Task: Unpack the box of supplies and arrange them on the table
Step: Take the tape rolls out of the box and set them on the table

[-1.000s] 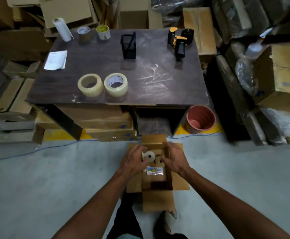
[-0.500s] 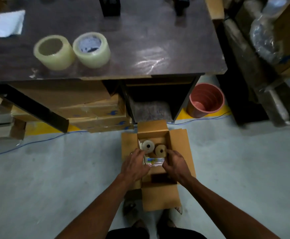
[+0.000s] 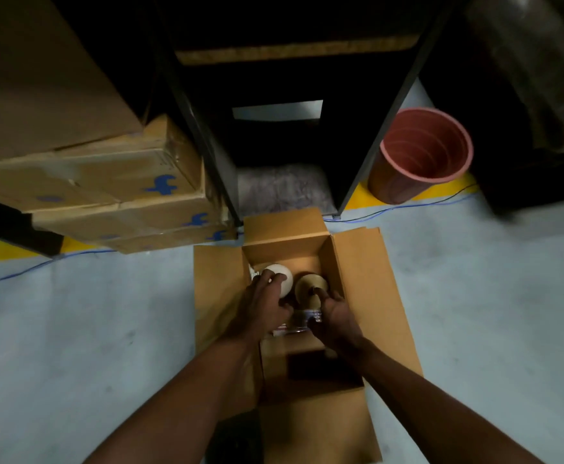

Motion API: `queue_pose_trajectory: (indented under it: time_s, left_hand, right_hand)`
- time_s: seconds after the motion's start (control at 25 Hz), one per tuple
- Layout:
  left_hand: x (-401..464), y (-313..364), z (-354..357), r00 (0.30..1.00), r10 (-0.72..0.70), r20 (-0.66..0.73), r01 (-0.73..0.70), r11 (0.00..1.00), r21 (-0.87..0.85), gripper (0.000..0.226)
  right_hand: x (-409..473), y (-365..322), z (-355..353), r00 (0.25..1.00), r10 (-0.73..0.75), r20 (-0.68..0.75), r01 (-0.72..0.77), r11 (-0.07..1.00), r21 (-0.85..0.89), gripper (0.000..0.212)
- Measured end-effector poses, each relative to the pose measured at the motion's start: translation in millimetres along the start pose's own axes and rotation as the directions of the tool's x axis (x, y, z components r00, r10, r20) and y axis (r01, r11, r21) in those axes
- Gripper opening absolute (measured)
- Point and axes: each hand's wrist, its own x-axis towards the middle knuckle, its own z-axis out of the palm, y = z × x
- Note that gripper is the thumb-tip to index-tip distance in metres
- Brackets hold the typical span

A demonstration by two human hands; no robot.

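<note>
An open cardboard box [image 3: 367, 296] sits on the floor in front of me, flaps spread. Inside stand a white tape roll [image 3: 282, 277] and a tan tape roll [image 3: 309, 286], side by side, with a clear plastic packet [image 3: 302, 321] lying below them. My left hand [image 3: 264, 306] reaches into the box and its fingers close around the white roll. My right hand [image 3: 336, 316] grips the tan roll, a finger hooked into its core. The table top is out of view.
The table's dark frame [image 3: 207, 135] stands just beyond the box. Stacked cardboard boxes [image 3: 106, 189] sit under it on the left. A pink bucket [image 3: 421, 155] stands on the right. A blue cable [image 3: 39, 267] runs across the pale floor.
The view has dropped closer to the box, so the table top has left the frame. Both hands moved forward from the packet onto the two tape rolls.
</note>
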Motion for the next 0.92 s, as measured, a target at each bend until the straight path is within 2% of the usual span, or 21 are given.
queue_pose_trajectory:
  time_s: [0.16, 0.28, 0.52, 0.68, 0.92]
  left_hand:
    - [62, -24, 47, 0.996, -0.041, 0.074, 0.038, 0.998, 0.041, 0.085]
    - [98, -42, 75, 0.997, 0.023, 0.07, -0.034, 0.986, 0.165, 0.098]
    - [140, -61, 111, 0.989, 0.112, 0.1, -0.138, 0.939, 0.314, 0.111]
    - [147, -66, 114, 0.991, 0.102, 0.088, -0.131, 0.882, 0.454, 0.106]
    - [150, -67, 115, 0.989, 0.103, 0.105, -0.143, 0.85, 0.507, 0.103]
  right_hand:
    - [57, 2, 21, 0.996, -0.07, 0.056, 0.078, 0.983, -0.167, 0.091]
    - [107, 12, 47, 0.992, -0.114, 0.063, 0.128, 0.933, -0.335, 0.098]
    - [155, 39, 78, 0.998, -0.032, 0.051, 0.051, 0.903, -0.428, 0.109]
    - [156, 41, 83, 0.997, -0.071, 0.029, 0.075, 0.835, -0.545, 0.103]
    - [151, 39, 87, 0.994, -0.112, 0.013, 0.095, 0.767, -0.635, 0.086]
